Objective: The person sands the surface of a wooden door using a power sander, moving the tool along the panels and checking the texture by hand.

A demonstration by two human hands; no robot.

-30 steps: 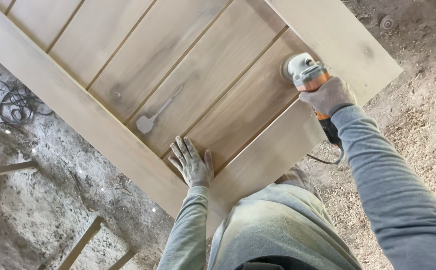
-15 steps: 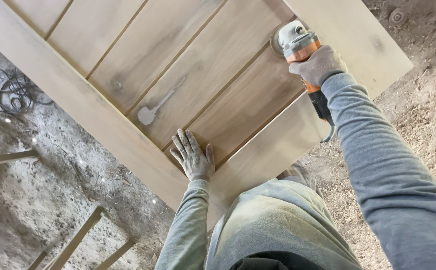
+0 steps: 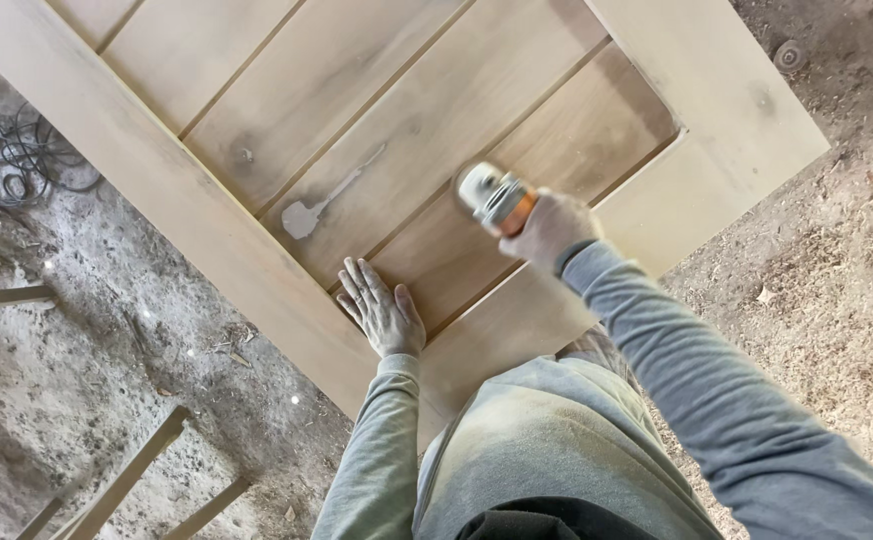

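A large wooden door (image 3: 197,230) with long inset panels lies flat below me. My left hand (image 3: 382,310) rests palm down, fingers spread, on the panel near the door's lower rail. My right hand (image 3: 549,230) grips an orange and grey power sander (image 3: 492,197), its head pressed on the panel a short way right of my left hand. A pale patch of filler (image 3: 307,212) shaped like a spoon marks the panel just above my left hand.
Dusty grey floor lies to the left, with a coil of dark wire (image 3: 12,160) and wooden slats (image 3: 127,480). Sawdust covers the ground (image 3: 837,300) to the right. A small round disc (image 3: 789,55) lies at the top right.
My right hand has drawn the sander down and left along the panel, from the door's far right corner towards my left hand. The left hand has stayed flat on the wood.
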